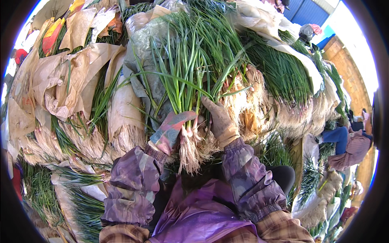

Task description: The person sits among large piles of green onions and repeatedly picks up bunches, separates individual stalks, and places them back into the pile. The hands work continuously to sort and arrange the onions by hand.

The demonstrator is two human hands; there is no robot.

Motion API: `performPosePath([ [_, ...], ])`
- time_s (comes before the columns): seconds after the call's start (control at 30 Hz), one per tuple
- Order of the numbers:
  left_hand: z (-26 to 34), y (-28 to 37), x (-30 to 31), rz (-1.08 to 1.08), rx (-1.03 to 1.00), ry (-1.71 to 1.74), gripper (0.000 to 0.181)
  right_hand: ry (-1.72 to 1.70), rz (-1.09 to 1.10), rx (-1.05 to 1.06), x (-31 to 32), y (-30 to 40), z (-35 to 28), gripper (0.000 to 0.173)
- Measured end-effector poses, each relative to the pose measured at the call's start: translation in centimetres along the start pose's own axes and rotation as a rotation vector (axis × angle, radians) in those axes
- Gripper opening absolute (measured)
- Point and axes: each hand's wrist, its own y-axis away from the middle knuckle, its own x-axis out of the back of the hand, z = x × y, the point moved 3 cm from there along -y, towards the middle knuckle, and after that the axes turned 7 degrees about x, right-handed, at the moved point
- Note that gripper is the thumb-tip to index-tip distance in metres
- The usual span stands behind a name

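Observation:
My left hand (173, 130), in a colourful patterned glove, is closed around a bunch of green onions (185, 91) just above the roots. Their pale bulbs and stringy roots (189, 148) hang below the glove, and the long green leaves fan out away from me. Close on the right is my right hand (221, 120) in a dirt-stained tan glove, its finger reaching up against the stalks. Its other fingers are partly hidden, so whether it grips any stalks is unclear. Beside it lies a heap of green onions with dry, straw-coloured roots (243, 103).
Bundles under tan sheets (76, 70) lie on the left, and a grey-green plastic sheet (142, 57) lies behind the bunch. More green onions (282, 70) are piled at the right under a pale cover (310, 66). At the far right a person (349, 148) bends among other bundles.

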Motion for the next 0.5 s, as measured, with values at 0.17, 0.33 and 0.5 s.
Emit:
performPosePath([
  [0.17, 1.0, 1.0, -1.6, 0.102, 0.097, -0.236, 0.037, 0.060, -0.081, -0.070, 0.4, -2.0, 0.9, 0.027],
  [0.33, 1.0, 2.1, -1.0, 0.211, -0.074, -0.066, 0.034, -0.176, 0.112, 0.056, 0.0, 0.9, 1.5, 0.015],
  [0.5, -0.2, 0.6, 1.9, 0.219, -0.213, 0.050, 0.037, 0.016, -0.060, 0.010, 4.7, 1.3, 2.0, 0.023],
])
